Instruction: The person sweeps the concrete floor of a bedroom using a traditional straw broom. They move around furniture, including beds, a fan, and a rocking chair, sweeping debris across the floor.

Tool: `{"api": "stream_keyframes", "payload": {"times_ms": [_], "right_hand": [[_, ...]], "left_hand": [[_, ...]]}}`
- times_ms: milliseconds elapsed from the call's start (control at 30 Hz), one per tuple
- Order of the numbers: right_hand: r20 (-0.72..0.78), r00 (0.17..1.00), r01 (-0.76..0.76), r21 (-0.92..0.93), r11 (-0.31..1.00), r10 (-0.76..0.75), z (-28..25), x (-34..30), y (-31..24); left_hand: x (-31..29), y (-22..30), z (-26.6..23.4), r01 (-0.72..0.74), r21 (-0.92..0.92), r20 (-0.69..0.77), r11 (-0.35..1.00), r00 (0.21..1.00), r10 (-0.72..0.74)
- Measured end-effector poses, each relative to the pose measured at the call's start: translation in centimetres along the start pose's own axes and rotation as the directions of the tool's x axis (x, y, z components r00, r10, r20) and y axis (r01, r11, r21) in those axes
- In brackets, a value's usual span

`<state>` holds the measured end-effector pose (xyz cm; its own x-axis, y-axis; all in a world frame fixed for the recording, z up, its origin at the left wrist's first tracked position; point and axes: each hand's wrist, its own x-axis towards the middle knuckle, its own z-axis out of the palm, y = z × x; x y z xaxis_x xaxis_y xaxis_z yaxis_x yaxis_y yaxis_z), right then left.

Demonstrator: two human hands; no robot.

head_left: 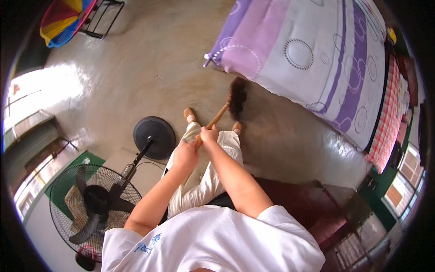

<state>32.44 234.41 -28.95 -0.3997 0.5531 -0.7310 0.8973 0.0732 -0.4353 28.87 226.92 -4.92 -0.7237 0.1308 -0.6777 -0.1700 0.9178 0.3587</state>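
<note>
Both of my hands are closed round the wooden handle of a broom (220,114). My left hand (186,155) grips it close to my body, and my right hand (209,135) grips it a little farther along. The handle slants away to the right, ending in dark brown bristles (237,97). The bristles are down at the concrete floor (149,68), just short of the bed's hanging edge. My feet, in tan footwear, stand on either side of the handle.
A bed (299,54) with a purple and white patterned cover fills the upper right. Close on my left stands a black pedestal fan (97,199) on a round base (154,137). A dark reddish wooden piece of furniture (290,204) is at the lower right. A multicoloured round seat (68,22) is at the far left.
</note>
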Motion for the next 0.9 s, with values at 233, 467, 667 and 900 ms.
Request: {"api": "stream_keyframes", "payload": {"times_ms": [233,467,667,900], "right_hand": [[0.338,0.932,-0.233,0.291,0.928,0.128,6.4,-8.8,-7.5],[0.352,0.929,-0.222,0.281,0.934,0.115,2.8,-7.9,-3.1],[0.325,0.925,-0.272,0.205,0.940,0.197,6.3,-4.5,-2.1],[0.502,0.848,-0.265,0.123,0.956,0.170,14.6,-14.5,-12.2]], "left_hand": [[-2.5,-7.5,-5.0,0.106,-0.100,-0.254,0.989,0.959,-0.129],[-5.5,-6.5,-5.8,0.080,-0.243,-0.137,0.967,0.984,-0.116],[-2.9,-8.0,-5.6,0.157,-0.209,-0.120,0.965,0.975,-0.185],[-3.1,-15.5,-10.2,0.319,-0.299,-0.281,0.899,0.871,-0.403]]}}
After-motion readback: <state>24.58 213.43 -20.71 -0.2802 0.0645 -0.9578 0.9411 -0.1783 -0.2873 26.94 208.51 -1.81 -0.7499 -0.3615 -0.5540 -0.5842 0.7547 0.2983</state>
